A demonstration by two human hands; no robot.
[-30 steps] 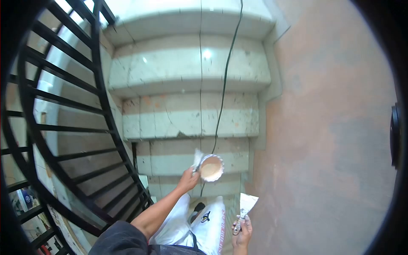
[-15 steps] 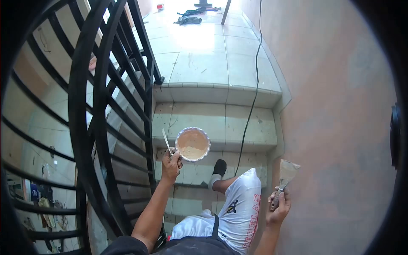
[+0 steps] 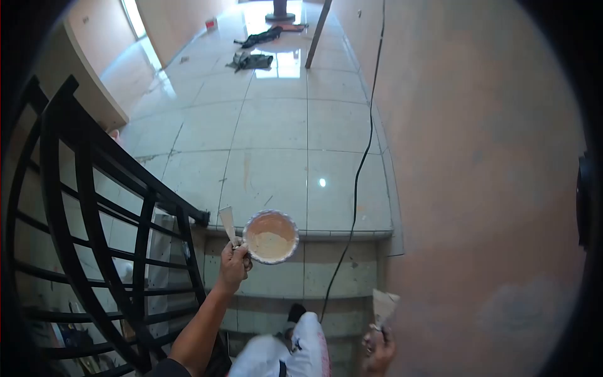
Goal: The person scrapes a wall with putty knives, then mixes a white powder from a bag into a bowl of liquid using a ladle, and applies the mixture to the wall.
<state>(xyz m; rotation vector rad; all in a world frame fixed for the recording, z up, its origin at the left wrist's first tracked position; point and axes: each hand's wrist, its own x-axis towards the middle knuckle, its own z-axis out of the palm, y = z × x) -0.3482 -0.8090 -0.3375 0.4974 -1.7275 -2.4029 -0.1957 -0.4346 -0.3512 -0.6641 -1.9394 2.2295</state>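
My left hand [image 3: 233,267] is closed on the rim of a round bowl [image 3: 250,254] and on a narrow putty knife [image 3: 227,222] whose blade points up. Inside the bowl lies a pale peach paste [image 3: 271,245], thicker at the bottom. Lower right, close to the wall, my right hand [image 3: 380,353] grips the handle of a wider putty knife [image 3: 384,308]. That blade points upward, smeared with pale paste, and appears apart from the wall. The fingers of my right hand are slightly blurred.
Tiled steps [image 3: 339,270] lead up to a tiled landing [image 3: 270,182]. A black metal railing [image 3: 113,169] runs along the left, a patchy plastered wall [image 3: 477,188] along the right. A black cable [image 3: 358,176] trails down the steps. Dark cloths [image 3: 251,61] and a leaning wooden post [image 3: 319,31] are farther off.
I have climbed higher, so the landing appears nearer and the railing has shifted left and down. Both hands still hold the same things; the right hand sits lower in view.
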